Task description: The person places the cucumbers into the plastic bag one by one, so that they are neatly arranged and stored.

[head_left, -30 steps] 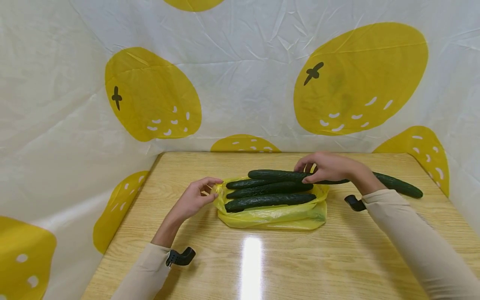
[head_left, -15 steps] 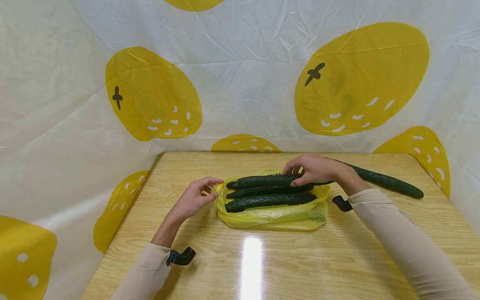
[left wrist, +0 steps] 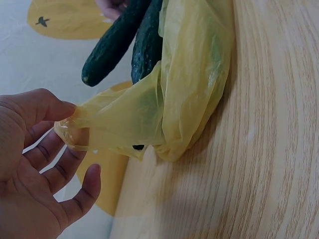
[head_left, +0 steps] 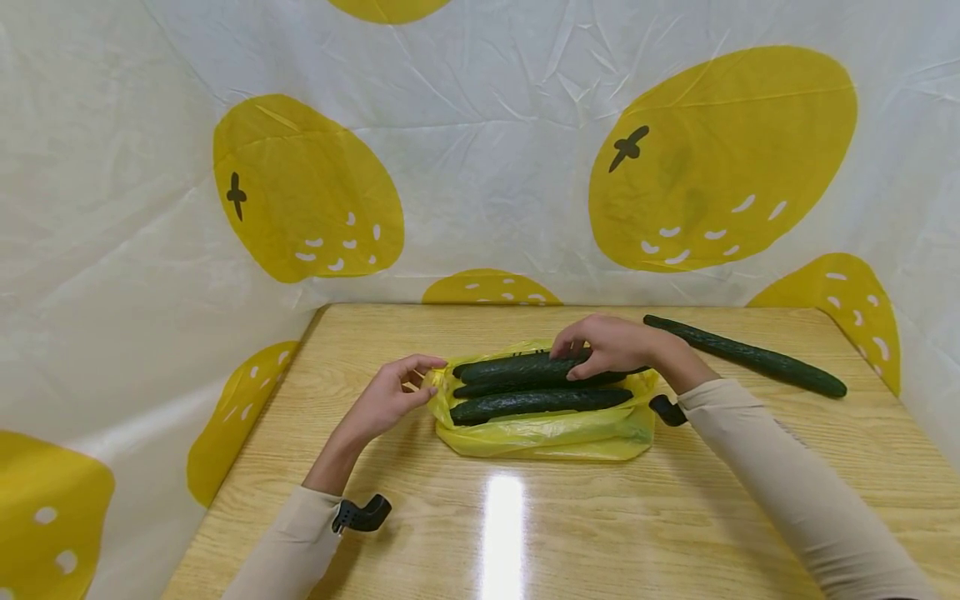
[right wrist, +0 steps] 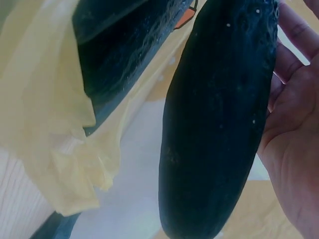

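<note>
A yellow plastic bag lies on the table with its opening spread. My left hand pinches the bag's left edge between thumb and fingers; the left wrist view shows the thin film stretched from them. From above, my right hand grips a long dark green cucumber over the far side of the bag. Close up in the right wrist view, the held cucumber hangs beside the bag's mouth. Another cucumber rests along the bag's near side, and one more, partly hidden, lies between them.
A loose cucumber lies slantwise on the wooden table at the back right. Behind and at the left hangs a white sheet with yellow fruit prints. Each wrist carries a small black camera.
My right hand has moved left and slightly nearer, bringing its cucumber down over the bag and covering the farthest cucumber there. The loose cucumber is now fully uncovered. My left hand stays put.
</note>
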Tool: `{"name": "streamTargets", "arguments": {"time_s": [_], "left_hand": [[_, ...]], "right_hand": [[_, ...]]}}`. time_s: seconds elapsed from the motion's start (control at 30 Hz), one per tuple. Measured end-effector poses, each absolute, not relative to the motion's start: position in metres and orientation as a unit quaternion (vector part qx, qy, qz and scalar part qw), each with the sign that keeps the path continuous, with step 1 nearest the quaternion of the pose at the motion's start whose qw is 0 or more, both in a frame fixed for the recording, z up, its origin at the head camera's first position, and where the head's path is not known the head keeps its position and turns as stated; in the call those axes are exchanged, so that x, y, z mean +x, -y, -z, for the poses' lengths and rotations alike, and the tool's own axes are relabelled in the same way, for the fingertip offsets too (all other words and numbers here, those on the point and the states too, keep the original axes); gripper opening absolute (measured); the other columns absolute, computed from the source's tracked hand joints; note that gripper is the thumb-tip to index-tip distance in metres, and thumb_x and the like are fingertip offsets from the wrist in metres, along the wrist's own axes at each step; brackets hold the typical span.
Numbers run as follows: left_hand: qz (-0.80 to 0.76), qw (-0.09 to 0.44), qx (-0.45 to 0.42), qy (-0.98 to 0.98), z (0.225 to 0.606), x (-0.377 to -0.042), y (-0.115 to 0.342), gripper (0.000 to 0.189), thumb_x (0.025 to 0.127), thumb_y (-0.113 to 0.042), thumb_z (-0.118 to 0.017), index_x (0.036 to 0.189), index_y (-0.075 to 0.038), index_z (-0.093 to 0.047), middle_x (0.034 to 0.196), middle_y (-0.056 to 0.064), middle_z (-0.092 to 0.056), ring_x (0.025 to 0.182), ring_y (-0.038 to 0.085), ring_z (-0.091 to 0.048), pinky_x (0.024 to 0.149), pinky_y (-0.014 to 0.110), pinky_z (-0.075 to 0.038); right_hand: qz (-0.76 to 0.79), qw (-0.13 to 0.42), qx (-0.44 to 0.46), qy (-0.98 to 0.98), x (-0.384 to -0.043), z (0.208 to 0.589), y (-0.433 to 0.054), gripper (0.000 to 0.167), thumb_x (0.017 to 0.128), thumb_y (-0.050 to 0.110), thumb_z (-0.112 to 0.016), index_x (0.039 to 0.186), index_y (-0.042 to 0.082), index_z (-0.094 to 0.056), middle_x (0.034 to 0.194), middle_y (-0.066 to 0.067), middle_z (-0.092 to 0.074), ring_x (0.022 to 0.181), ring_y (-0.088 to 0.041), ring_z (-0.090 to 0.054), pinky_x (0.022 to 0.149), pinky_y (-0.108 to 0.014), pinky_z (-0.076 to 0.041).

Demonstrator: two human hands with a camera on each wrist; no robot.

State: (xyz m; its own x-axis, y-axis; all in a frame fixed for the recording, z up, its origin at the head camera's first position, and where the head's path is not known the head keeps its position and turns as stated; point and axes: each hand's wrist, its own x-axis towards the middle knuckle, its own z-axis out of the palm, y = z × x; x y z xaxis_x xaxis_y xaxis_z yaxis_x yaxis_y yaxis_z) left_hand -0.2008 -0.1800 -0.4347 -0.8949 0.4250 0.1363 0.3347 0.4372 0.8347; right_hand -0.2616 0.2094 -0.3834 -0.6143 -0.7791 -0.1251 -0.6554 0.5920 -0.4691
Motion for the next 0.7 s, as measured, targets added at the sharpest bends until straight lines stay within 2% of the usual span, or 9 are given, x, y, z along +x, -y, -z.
{"name": "streamTargets", "arguments": {"time_s": [0.33, 0.7], "left_hand": [[-0.471, 0.046, 0.222, -0.852, 0.434, -0.199, 0.179, 0.039, 0.097, -0.007, -0.068, 0.135, -0.006, -0.064, 0.116, 0.008, -0.065, 0.093, 0.024, -0.058, 0.076, 0.033, -0.053], [-0.477, 0.045, 0.221, -0.850, 0.436, -0.200, 0.178, 0.038, 0.097, -0.008, -0.069, 0.135, -0.007, -0.064, 0.115, 0.008, -0.065, 0.093, 0.025, -0.058, 0.074, 0.031, -0.052]], "right_hand": [[0.191, 0.171, -0.414, -0.873, -0.264, 0.390, -0.204, 0.035, 0.094, 0.032, -0.074, 0.127, 0.021, -0.068, 0.119, 0.008, -0.068, 0.104, -0.011, -0.065, 0.091, -0.039, -0.054], [0.192, 0.176, -0.420, -0.870, -0.262, 0.395, -0.198, 0.037, 0.096, 0.031, -0.072, 0.129, 0.017, -0.068, 0.121, 0.005, -0.068, 0.105, -0.013, -0.064, 0.092, -0.041, -0.053]]}}
